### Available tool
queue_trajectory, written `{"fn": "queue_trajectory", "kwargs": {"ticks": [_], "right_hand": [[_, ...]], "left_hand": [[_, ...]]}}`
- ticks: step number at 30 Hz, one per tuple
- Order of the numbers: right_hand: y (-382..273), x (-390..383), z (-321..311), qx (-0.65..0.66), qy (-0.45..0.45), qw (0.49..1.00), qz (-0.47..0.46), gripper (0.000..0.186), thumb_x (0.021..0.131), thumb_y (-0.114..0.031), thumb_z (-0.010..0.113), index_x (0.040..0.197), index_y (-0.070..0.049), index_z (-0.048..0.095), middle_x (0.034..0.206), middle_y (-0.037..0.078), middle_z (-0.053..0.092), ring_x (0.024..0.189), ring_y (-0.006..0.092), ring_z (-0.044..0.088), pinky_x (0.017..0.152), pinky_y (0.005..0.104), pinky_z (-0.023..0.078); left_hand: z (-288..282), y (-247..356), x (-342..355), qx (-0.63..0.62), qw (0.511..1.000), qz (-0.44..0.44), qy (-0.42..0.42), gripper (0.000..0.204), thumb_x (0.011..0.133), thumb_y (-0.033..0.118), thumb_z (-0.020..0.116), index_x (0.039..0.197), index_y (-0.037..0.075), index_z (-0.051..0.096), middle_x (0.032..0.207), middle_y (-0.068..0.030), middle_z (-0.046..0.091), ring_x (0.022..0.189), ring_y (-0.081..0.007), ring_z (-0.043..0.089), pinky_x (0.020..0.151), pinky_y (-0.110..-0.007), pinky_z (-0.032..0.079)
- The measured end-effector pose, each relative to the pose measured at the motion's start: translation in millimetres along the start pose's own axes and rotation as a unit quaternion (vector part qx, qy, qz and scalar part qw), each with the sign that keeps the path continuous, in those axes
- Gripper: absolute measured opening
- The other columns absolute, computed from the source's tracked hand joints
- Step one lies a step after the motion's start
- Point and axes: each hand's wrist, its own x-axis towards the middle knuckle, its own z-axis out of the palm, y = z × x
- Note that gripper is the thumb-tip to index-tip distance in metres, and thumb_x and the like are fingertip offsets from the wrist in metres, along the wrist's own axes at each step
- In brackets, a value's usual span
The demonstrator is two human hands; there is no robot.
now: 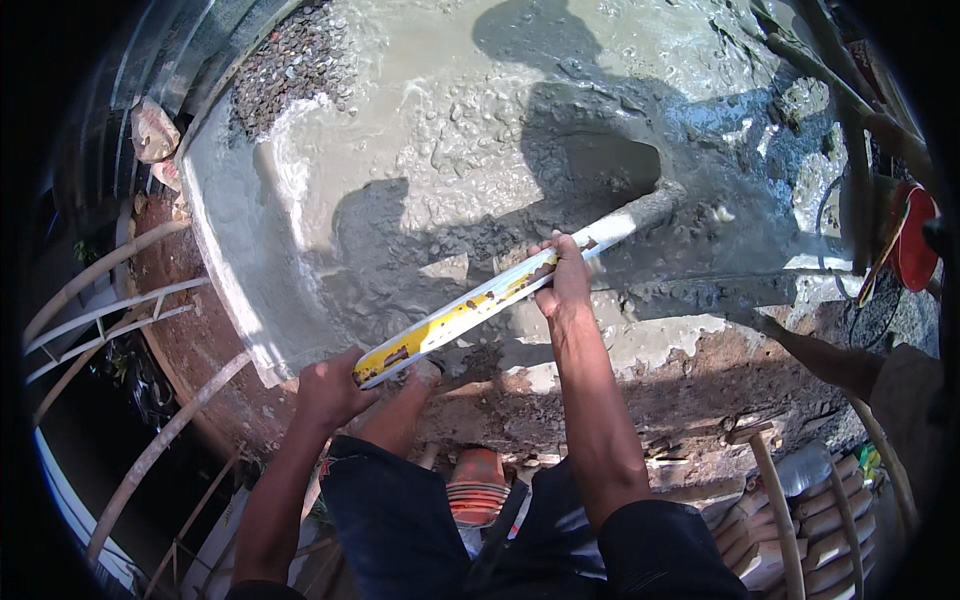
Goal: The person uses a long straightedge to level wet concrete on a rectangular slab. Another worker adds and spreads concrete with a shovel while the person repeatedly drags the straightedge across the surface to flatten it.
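Note:
Across the middle, a hoe (500, 290) slants from lower left to upper right, its thick handle white with worn yellow patches. My left hand (335, 388) is closed round the near end of the handle. Farther up, my right hand (562, 275) wraps the handle near its middle. The far end is coated in grey mud, and a dark, flat blade-like shape (612, 165) lies beside it, partly sunk in the mix. Wet grey concrete (450, 140) spreads under and beyond the tool, lumpy round the blade.
Gravel (295, 65) lies at the far left, inside a pale border (225, 275). Stacked orange buckets (475, 490) stand between my legs. Wooden poles (165, 440) rise at left, others at right. Another person's limb (830, 360) reaches in from the right, below a red object (914, 240).

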Motion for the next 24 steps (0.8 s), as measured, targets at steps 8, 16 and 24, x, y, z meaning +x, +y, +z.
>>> {"fn": "queue_trajectory", "kwargs": {"ticks": [8,16,24], "right_hand": [[-273,67,-74,-0.135,0.084,0.955,-0.249,0.031,0.09,-0.014,0.073,0.112,0.0,0.055,0.09,0.011,0.062,0.079,0.0254,0.067,0.074,0.04,0.061],[-433,112,-137,-0.234,0.268,0.87,-0.341,0.036,0.096,-0.025,0.067,0.114,0.002,0.05,0.089,0.014,0.064,0.076,0.0277,0.068,0.075,0.045,0.061],[-185,117,-125,-0.095,0.128,0.969,-0.188,0.023,0.096,-0.026,0.062,0.094,-0.006,0.051,0.074,0.008,0.057,0.065,0.0239,0.06,0.069,0.0418,0.059]], "left_hand": [[93,200,151,-0.179,0.949,0.257,0.029,0.046,0.077,0.045,0.08,0.103,0.009,0.067,0.087,-0.0181,0.072,0.083,-0.0379,0.072,0.075,-0.049,0.056],[80,343,199,-0.241,0.901,0.353,-0.071,0.041,0.079,0.033,0.071,0.106,0.002,0.066,0.091,-0.0231,0.074,0.087,-0.0403,0.073,0.08,-0.053,0.056],[31,137,144,-0.054,0.941,0.332,0.015,0.039,0.081,0.026,0.076,0.107,0.001,0.059,0.086,-0.0204,0.072,0.077,-0.0367,0.074,0.069,-0.05,0.058]]}}
